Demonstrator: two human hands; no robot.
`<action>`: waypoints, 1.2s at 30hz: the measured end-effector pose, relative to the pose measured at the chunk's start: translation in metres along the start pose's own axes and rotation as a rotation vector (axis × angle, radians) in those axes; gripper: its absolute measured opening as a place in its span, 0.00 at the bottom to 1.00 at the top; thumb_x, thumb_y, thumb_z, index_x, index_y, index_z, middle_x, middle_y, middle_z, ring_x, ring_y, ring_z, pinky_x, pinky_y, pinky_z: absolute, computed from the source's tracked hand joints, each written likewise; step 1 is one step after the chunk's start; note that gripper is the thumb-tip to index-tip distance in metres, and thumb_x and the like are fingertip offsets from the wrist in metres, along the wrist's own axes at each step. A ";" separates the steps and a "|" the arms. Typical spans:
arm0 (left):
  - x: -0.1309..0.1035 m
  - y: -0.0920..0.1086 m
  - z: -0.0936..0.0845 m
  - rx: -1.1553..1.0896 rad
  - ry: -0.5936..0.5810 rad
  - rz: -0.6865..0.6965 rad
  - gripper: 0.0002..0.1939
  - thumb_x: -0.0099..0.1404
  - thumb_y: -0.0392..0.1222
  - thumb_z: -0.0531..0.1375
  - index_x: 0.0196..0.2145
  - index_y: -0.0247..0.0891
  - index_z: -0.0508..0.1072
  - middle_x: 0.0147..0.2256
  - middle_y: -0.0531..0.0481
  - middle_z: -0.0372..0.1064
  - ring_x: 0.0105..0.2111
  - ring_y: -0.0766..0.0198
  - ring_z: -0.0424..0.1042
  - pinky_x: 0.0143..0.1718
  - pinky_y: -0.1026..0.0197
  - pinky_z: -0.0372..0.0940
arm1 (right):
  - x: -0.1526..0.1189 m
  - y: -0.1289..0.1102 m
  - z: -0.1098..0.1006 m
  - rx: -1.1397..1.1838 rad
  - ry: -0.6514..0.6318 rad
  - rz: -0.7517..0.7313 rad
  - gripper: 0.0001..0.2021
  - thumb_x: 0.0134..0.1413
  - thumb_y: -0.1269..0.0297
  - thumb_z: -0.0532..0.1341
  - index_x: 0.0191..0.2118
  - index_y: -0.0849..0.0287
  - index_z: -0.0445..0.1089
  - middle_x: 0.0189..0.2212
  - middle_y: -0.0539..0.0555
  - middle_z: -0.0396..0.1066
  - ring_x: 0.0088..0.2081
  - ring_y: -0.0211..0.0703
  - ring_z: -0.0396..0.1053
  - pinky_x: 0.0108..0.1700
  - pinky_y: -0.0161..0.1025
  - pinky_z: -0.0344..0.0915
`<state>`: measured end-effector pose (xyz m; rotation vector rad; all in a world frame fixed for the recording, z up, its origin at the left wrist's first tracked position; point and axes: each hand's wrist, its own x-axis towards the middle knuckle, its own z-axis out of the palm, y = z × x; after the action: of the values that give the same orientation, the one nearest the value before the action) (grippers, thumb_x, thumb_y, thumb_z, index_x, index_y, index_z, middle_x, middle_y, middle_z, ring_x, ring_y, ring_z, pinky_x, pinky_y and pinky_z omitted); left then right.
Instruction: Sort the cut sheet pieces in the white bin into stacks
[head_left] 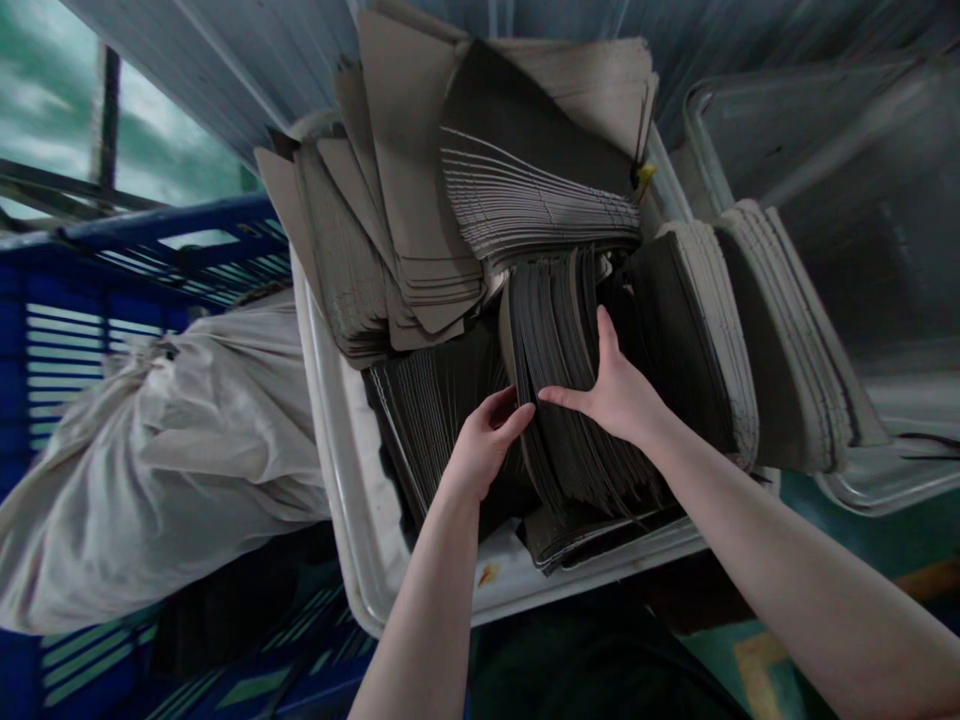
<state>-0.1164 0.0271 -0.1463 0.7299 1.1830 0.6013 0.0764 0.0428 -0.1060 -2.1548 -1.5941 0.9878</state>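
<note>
A packed stack of thin dark sheets with curved edges (555, 310) stands on edge in a white plastic tub (330, 470). My right hand (616, 388) straddles this stack, thumb on its near-left part and forefinger along its right side, closed around a thick bundle. At the stack's left face is my left hand (486, 440), its fingers curled and the thumb across the outermost sheets, near my right thumb. The tips of the left fingers are partly hidden. To the left of that hand, more dark sheets (416, 400) lean in a row.
Grey-brown cut pieces (424, 170) and a dark fanned stack (525, 150) fill the tub's far side. Further stacks (787, 340) lean over its right edge towards a clear plastic bin (840, 150). At left, a blue crate (45, 290) holds a pale cloth bundle (195, 430).
</note>
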 end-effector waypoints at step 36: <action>-0.012 0.017 -0.006 0.337 0.124 0.193 0.27 0.62 0.41 0.54 0.59 0.46 0.55 0.40 0.51 0.71 0.32 0.68 0.70 0.34 0.64 0.64 | 0.000 -0.001 0.000 0.000 -0.005 0.023 0.61 0.35 0.39 0.65 0.66 0.53 0.24 0.61 0.66 0.52 0.56 0.65 0.61 0.50 0.59 0.63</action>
<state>-0.1257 0.0302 -0.1273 1.1148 1.3559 0.6202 0.0759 0.0433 -0.1055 -2.1774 -1.5750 1.0015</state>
